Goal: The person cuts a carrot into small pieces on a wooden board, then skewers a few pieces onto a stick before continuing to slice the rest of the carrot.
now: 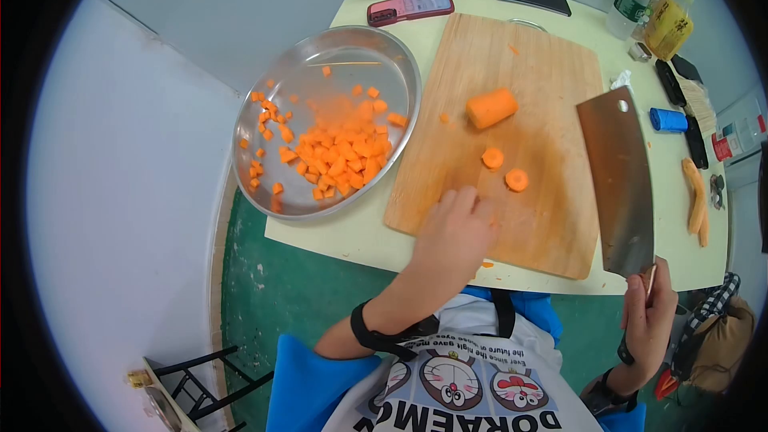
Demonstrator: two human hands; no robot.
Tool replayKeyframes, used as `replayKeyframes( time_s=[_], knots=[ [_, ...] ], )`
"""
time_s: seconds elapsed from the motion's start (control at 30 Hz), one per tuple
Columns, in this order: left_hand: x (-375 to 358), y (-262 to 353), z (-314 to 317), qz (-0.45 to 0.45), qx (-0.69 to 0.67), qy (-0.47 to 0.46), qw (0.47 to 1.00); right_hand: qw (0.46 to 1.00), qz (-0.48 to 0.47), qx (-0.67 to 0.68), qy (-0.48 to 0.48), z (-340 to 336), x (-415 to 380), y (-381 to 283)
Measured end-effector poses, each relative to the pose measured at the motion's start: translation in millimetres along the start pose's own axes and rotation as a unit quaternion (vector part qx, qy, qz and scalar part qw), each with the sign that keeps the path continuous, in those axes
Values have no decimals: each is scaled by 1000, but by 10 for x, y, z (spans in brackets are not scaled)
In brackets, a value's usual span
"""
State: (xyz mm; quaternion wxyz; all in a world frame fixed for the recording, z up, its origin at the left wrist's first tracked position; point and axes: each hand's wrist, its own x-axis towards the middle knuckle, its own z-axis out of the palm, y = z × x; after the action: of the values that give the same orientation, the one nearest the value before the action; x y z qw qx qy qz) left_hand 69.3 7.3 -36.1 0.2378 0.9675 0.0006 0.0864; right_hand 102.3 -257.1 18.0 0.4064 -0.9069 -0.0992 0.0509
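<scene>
Left hand (454, 228) lay open, palm down on cutting board (512, 144), near 2 carrot slices (506, 170). Right hand (650, 316) gripped cleaver (620, 180), raised beside board. Risked nicked fingers with a drop, or carrot chunk (491, 107) rolling.

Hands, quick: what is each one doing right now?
Left hand: resting on the cutting board, holding nothing visible.
Right hand: closed on the cleaver handle.

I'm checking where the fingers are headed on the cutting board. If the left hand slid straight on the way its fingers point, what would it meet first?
The left hand rests on the wooden cutting board, fingers pointing up and slightly right. Going straight on, it would probably first meet the nearer carrot slice, with the carrot chunk beyond. Depth is hard to judge.
</scene>
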Motion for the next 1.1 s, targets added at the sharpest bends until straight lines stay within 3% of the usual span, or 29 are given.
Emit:
replayKeyframes(
  time_s=[0.13, 0.2, 0.27, 0.37, 0.43, 0.5, 0.57, 0.63, 0.77, 1.1],
  knots=[
    [12, -104, -203, -69, -171, 63, 981, 992, -79, -62, -70, 123, 46, -225],
    [68, -194, -318, -87, -242, 225, 940, 982, -137, -81, -101, 177, 49, -290],
    [136, -152, -455, -72, -328, 327, 884, 972, -173, -101, -119, 198, 80, -373],
    [227, -105, -453, -38, -443, 313, 839, 949, -212, -154, -177, 249, 111, -469],
    [223, -120, -404, -39, -455, 290, 841, 945, -208, -164, -191, 290, 122, -483],
    [197, -217, -326, -68, -503, 153, 848, 943, -208, -176, -190, 289, 138, -495],
    [217, -215, -274, -66, -485, 147, 860, 942, -207, -187, -188, 289, 152, -495],
    [234, -229, -229, -54, -531, 157, 831, 941, -206, -198, -183, 287, 166, -490],
    [228, -164, -334, -82, -465, 141, 870, 944, -199, -180, -195, 286, 193, -504],
    [222, -202, -326, -114, -457, 115, 875, 938, -185, -181, -232, 270, 275, -517]
  ],
)
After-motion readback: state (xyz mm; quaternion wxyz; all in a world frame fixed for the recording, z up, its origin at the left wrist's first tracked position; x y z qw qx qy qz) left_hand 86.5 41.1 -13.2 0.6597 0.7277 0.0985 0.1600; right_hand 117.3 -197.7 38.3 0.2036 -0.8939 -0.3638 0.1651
